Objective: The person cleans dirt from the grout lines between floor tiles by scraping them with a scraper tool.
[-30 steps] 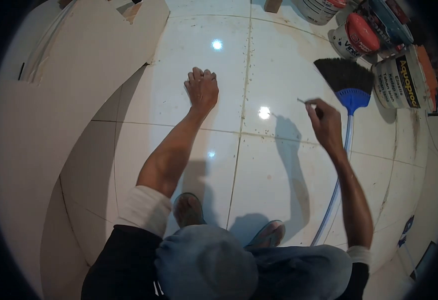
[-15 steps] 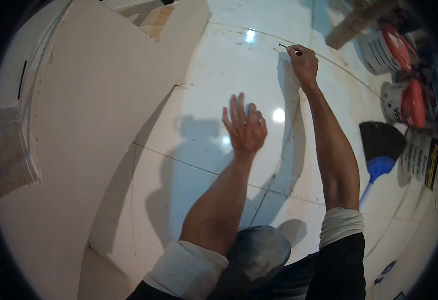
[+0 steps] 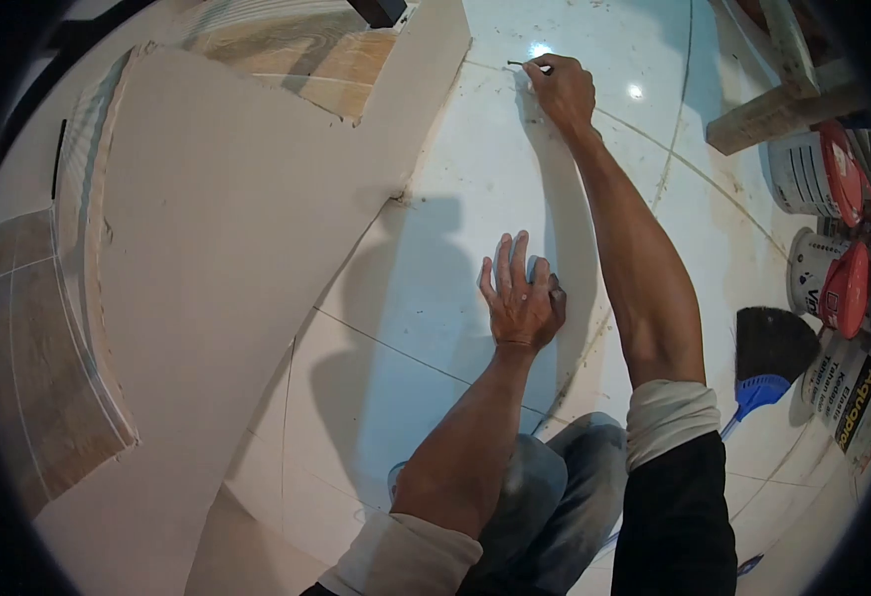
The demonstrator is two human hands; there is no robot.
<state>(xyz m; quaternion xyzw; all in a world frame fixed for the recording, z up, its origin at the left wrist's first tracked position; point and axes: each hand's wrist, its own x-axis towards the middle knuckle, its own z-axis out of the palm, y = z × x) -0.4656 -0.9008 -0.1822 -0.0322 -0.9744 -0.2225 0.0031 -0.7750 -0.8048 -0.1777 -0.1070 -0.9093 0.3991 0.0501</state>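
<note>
My right hand [image 3: 563, 91] is stretched far forward over the pale tiled floor [image 3: 455, 268]. Pinched between its thumb and finger is a small, thin, dark nail-like piece [image 3: 514, 64], with its end sticking out to the left. Nearer to me, my left hand [image 3: 525, 303] is over the same tiles, back upward and fingers apart, with nothing in it. My knees in jeans [image 3: 594, 462] show below my forearms.
A large pale board [image 3: 227, 258] with ragged edges slants along the left side. On the right stand paint buckets with red lids [image 3: 846, 288], a broom [image 3: 775, 348] with a blue head, an Aquaproof bucket [image 3: 853, 397] and a wooden frame [image 3: 783, 117].
My right hand has moved forward and left with the dark piece still pinched. The view has shifted, and my left hand now appears lower and farther right, its fingers still apart.
</note>
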